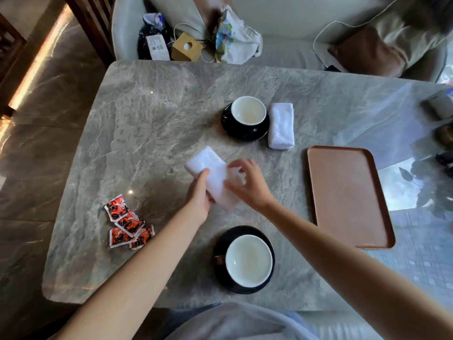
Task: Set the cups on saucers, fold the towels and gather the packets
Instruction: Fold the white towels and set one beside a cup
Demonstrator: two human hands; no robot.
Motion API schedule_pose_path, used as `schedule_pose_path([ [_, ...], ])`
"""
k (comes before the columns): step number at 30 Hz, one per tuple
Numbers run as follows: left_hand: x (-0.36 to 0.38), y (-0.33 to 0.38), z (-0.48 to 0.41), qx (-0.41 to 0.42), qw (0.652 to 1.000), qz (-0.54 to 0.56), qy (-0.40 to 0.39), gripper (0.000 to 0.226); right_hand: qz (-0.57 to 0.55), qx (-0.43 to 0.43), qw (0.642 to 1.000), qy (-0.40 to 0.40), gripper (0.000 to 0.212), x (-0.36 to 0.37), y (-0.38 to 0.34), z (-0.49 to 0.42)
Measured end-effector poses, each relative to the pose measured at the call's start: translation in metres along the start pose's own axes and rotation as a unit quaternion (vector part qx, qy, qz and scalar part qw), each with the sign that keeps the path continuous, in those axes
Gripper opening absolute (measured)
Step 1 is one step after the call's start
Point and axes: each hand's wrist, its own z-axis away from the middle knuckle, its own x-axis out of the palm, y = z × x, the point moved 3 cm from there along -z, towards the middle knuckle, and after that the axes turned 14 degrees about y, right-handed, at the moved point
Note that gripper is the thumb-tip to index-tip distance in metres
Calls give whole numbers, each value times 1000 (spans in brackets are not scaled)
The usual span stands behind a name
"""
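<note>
A white towel [208,166], folded into a long strip, lies at the table's middle. My left hand [199,195] grips its near end, and my right hand [247,184] pinches its right edge. A second folded towel [281,125] rests beside the far cup [248,110], which stands on a black saucer [228,123]. The near cup [248,260] stands on its own black saucer [221,241] close to me. Several red and white packets [127,223] lie in a loose pile at the left.
A brown tray [348,195] lies at the right of the grey marble table [147,119]. Bags and a cardboard box [186,46] sit on a sofa beyond the far edge. A person's sleeve shows at the top right.
</note>
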Motion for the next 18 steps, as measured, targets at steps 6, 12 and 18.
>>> schedule_pose_path([
  [6,47,-18,36,-61,986,-30,-155,34,-211,247,936,-137,39,-67,38,26],
  [12,77,-68,52,-100,964,-166,-184,28,-229,246,932,-134,34,-108,79,84],
  [18,101,-103,42,-1,944,-295,-148,17,-125,244,960,-47,30,-122,120,135],
])
